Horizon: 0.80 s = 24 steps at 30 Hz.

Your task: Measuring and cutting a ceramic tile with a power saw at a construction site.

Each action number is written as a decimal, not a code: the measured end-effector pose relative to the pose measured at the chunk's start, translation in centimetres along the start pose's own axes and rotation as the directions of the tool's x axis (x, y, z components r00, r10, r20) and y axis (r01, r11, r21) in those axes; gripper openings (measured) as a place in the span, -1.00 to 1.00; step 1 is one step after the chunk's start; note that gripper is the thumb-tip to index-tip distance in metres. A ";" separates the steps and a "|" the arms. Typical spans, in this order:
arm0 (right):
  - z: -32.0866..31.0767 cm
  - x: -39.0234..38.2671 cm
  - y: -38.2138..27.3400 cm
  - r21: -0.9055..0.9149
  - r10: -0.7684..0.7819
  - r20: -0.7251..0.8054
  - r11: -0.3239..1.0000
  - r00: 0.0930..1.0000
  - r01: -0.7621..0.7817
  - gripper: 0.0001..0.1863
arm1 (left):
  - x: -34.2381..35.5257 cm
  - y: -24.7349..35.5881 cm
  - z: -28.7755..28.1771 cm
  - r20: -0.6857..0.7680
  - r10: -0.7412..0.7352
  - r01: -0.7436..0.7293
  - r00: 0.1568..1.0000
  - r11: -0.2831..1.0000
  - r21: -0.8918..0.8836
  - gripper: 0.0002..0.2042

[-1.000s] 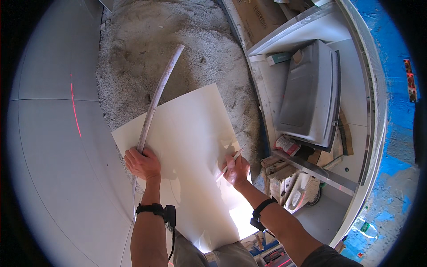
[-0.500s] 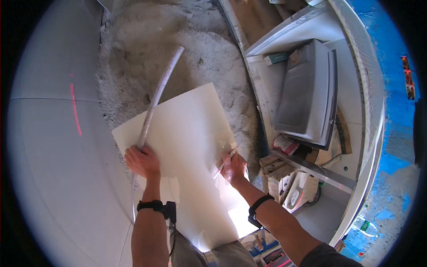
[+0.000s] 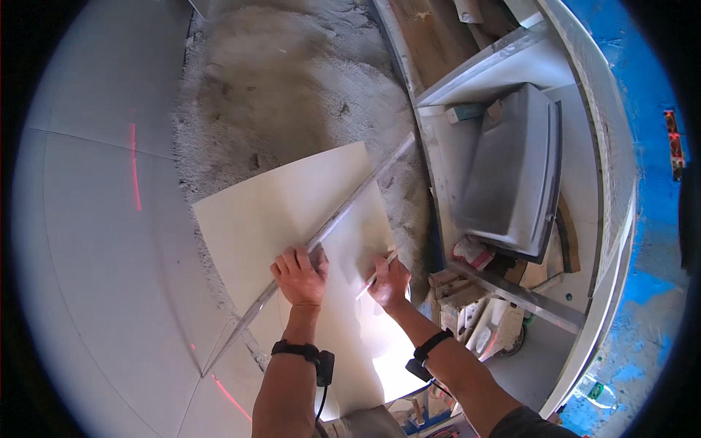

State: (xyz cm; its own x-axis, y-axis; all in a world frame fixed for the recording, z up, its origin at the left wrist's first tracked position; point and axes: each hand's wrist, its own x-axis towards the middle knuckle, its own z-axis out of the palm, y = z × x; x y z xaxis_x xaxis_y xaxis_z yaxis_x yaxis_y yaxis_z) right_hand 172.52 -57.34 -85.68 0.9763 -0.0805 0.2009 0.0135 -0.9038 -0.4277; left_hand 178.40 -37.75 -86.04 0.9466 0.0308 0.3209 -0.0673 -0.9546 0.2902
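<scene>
Now, nearest, grey trousers [image 3: 361, 422] show beside the near edge of a large cream, smooth rectangular sheet [image 3: 252, 208]. Over its middle, the left hand [image 3: 301, 276] has moved rightward; its fingers are bent over a long, narrow, silvery-grey straight strip [image 3: 358, 197] and hold it. The strip, which lay along the sheet's left side half a second ago, has swung round and crosses it slantwise, from the near left to beyond the far right edge.

To the right, the right hand [image 3: 389, 281] has stayed near the sheet's right edge, its fingers narrowed around a slim, pale pencil-like stick [image 3: 366, 286]. The swing seems to set the strip's edge across the sheet, to the far side of the stick's hand.

Farther off, coarse grey sand [image 3: 277, 95] spreads past the sheet; a grey moulded basin [image 3: 504, 168] sits to the right.
</scene>
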 end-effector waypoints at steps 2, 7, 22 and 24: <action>-0.1 0.1 0.2 0.240 0.087 0.007 0.967 0.996 -0.086 -0.51 | 0.1 0.1 0.0 0.034 0.017 -0.017 0.999 1.000 0.010 -0.67; -3.3 10.1 -0.3 0.299 0.058 -0.165 0.954 0.985 -0.006 -0.72 | 0.0 0.2 -0.1 0.053 0.023 -0.023 0.998 1.000 0.004 -0.71; 3.3 28.2 3.2 0.328 -0.116 0.465 0.944 0.877 -0.049 -0.52 | 0.4 -0.1 -0.6 0.115 0.183 -0.171 0.976 0.980 -0.106 -0.79; 3.3 28.5 2.6 0.281 -0.049 0.482 0.954 0.875 -0.101 -0.52 | 0.6 0.0 -0.5 0.106 0.178 -0.169 0.978 0.981 -0.089 -0.80</action>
State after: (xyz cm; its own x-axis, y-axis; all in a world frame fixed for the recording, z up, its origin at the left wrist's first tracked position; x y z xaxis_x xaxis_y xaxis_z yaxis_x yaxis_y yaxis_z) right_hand 201.06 -60.59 -83.92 0.9576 0.1763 -0.2278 -0.0254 -0.7361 -0.6764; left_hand 178.80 -37.62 -85.38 0.9474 -0.1715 0.2704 -0.2545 -0.9156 0.3112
